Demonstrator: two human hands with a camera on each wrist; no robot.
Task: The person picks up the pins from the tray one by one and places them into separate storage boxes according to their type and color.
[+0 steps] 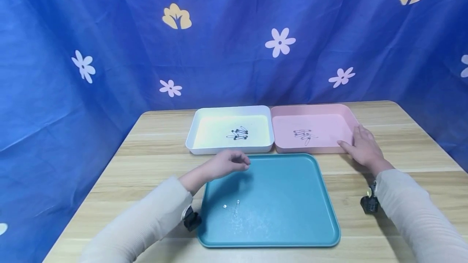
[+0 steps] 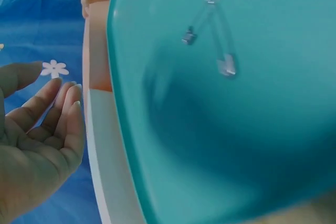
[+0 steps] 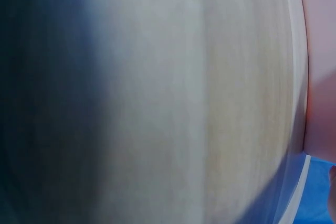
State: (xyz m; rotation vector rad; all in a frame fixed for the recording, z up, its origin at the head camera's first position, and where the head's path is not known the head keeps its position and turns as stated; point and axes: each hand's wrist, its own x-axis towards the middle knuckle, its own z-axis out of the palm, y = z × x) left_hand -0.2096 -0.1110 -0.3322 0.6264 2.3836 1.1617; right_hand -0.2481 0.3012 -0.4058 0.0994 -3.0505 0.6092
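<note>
My left hand (image 1: 226,163) hovers over the far left corner of a teal tray (image 1: 285,198). Its fingers are loosely bent, and the left wrist view shows nothing between them. Two silver safety pins (image 2: 227,65) lie close together on the left part of that tray. At the near right corner of a pink tray (image 1: 329,127), my right hand (image 1: 365,149) rests with the thumb by the front wall and the fingers along the right side. Several safety pins (image 1: 302,134) lie inside the pink tray. Most of the right hand is outside the right wrist view.
A white tray (image 1: 210,131) with several dark safety pins (image 1: 239,134) stands left of the pink one, their sides meeting. All the trays stand on a wooden table (image 1: 153,165). Behind its far edge hangs a blue curtain (image 1: 226,60) with flowers.
</note>
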